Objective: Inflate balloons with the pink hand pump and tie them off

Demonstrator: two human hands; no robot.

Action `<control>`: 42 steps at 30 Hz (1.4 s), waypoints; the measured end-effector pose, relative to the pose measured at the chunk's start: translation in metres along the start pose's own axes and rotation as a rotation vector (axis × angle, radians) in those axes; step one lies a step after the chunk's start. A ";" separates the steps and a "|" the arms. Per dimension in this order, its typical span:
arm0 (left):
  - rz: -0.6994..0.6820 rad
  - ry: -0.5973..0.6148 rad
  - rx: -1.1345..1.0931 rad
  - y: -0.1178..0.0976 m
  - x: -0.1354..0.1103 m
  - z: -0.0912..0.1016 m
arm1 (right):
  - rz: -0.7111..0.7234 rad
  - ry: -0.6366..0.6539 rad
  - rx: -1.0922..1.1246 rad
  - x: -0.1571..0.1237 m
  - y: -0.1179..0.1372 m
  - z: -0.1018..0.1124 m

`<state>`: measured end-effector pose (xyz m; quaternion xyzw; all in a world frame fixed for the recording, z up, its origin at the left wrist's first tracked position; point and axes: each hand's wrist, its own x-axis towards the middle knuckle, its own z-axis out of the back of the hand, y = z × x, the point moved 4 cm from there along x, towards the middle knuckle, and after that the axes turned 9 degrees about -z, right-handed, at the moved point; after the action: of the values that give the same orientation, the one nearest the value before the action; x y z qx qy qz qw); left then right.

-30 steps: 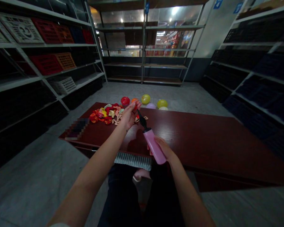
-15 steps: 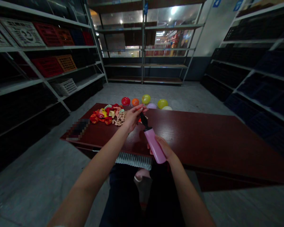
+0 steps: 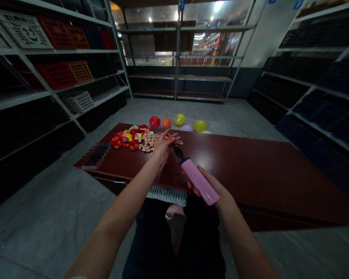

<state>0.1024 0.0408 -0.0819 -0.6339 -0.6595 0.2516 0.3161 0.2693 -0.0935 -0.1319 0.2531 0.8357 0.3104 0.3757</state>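
A pink balloon pump point(image 3: 200, 182) with a black tapered end point(image 3: 178, 152) is tilted above the table's near edge. My right hand point(image 3: 211, 182) wraps round its pink barrel, the black end pointing up and left. My left hand point(image 3: 163, 149) is by the tip of that end, some fingers stretched out. Between its fingers shows a small orange-red limp balloon point(image 3: 169, 138); whether it touches the tip is hard to see. Behind and left of this hand lie a beige knotted string point(image 3: 149, 143) and a pile of limp, mostly red and yellow balloons point(image 3: 129, 136).
The dark red table point(image 3: 250, 166) has a blurred phone-like object point(image 3: 95, 155) at its left. Inflated balloons, among them a red one point(image 3: 154, 121) and a yellow one point(image 3: 200, 125), lie beyond the far edge. Shelves with crates point(image 3: 56, 75) stand left; a grey ribbed object point(image 3: 168, 195) is below the near edge.
My right hand has swung the pump's barrel to the right, so it leans more. The left hand's fingers have spread somewhat, and orange-red now shows between them. The view has shifted slightly.
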 end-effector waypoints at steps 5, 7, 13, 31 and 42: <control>0.125 -0.076 -0.033 0.025 -0.014 0.006 | -0.048 -0.046 0.047 -0.013 0.001 -0.005; 0.144 -0.116 -0.066 0.028 -0.020 0.005 | -0.050 -0.079 0.039 -0.013 -0.001 -0.006; 0.092 -0.243 -0.137 0.024 -0.035 0.002 | -0.009 -0.110 0.040 -0.012 -0.010 -0.018; 0.445 -0.084 -0.246 0.006 -0.081 0.013 | 0.083 -0.314 -0.175 -0.032 -0.020 -0.044; 0.460 -0.061 -0.286 -0.023 -0.070 -0.001 | 0.153 -0.311 -0.557 -0.019 -0.012 -0.036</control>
<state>0.0873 -0.0308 -0.0707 -0.7974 -0.5361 0.2402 0.1379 0.2504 -0.1264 -0.1128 0.2471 0.6298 0.5120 0.5294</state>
